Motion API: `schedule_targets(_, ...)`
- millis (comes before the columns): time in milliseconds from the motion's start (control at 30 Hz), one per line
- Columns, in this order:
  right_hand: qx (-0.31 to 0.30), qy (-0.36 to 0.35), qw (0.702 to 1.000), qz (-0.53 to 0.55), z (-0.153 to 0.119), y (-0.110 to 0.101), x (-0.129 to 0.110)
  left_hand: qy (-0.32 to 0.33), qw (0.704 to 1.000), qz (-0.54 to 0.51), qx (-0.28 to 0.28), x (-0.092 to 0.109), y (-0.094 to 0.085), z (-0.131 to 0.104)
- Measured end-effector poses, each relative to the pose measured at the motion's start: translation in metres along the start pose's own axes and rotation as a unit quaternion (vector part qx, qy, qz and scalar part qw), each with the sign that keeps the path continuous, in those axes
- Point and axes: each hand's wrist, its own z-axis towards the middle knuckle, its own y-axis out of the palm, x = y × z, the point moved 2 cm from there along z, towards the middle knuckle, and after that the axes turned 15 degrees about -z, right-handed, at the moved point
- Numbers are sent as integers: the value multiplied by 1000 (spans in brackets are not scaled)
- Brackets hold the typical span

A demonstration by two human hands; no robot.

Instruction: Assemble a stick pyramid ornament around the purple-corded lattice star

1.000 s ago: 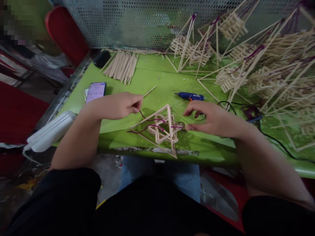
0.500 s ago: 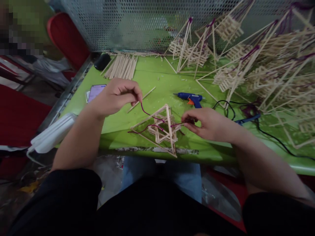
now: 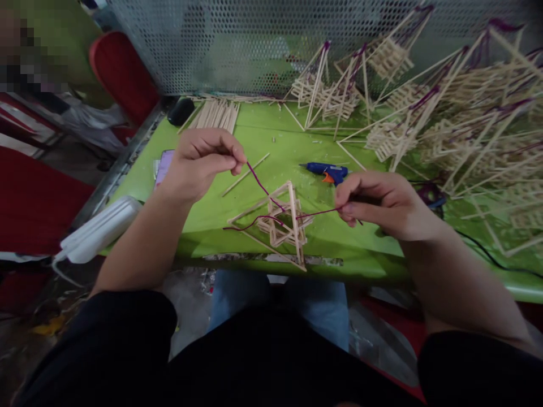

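A small frame of glued wooden sticks (image 3: 292,223) lies near the front edge of the green table, with a triangle of longer sticks around a stacked, star-like middle. Purple strings come out of that middle. My left hand (image 3: 206,161) pinches the end of one purple string (image 3: 259,182), held up and to the left of the frame. Between the thumb and fingers of my right hand (image 3: 377,203) is another purple string (image 3: 316,213), drawn out to the right. A third purple string (image 3: 244,225) trails loose over the left side of the frame.
A blue glue gun (image 3: 324,169) lies behind my right hand. Loose sticks (image 3: 218,116) are piled at the back left, near a black mouse-like object (image 3: 180,111). Several finished stick structures (image 3: 394,135) crowd the right. A white power strip (image 3: 99,229) sits at the left edge.
My right hand has moved right and slightly up, drawing its string out longer. My left hand has risen slightly, and its string now runs straighter.
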Motion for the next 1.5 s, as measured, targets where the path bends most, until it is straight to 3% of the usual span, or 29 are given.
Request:
schedule_targets(200, 45, 30, 998, 36, -4, 11, -1, 29, 1000, 0, -6, -2, 3, -5)
schedule_targets(367, 110, 6, 993, 33, -11, 15, -6, 56, 997, -44, 1, 6, 13, -6)
schedule_targets(533, 131, -9, 991, -14, -17, 17, -5, -11, 997, 25, 65, 17, 18, -10)
schedule_targets(633, 167, -16, 986, -4, -16, 18, -3, 0, 996, 47, 71, 15, 18, -12)
schedule_targets(700, 183, -27, 982, -30, -14, 16, -4, 19, 997, 47, 58, 15, 16, -12)
schedule_targets(800, 132, -102, 962, -216, -7, 7, -13, 50, 995, 86, 27, 28, 11, -7)
schedule_targets(867, 77, -136, 915, -373, -2, -1, -23, 16, 982, 185, -30, 45, 7, -1)
schedule_targets(967, -4, -123, 866, -484, 7, -12, -42, -91, 927, 337, -139, 72, 6, 12)
schedule_targets(1100, -39, -78, 854, -513, 22, -16, -73, -176, 874, 379, -248, 92, 10, 34)
schedule_targets(1200, -40, -64, 854, -515, 34, -13, -93, -205, 855, 384, -281, 103, 16, 49)
schedule_targets(1333, -22, -51, 849, -526, 44, -9, -110, -183, 857, 398, -271, 126, 35, 63)
schedule_targets(1500, -34, -147, 844, -514, 48, -2, -120, -149, 870, 385, -269, 131, 64, 72)
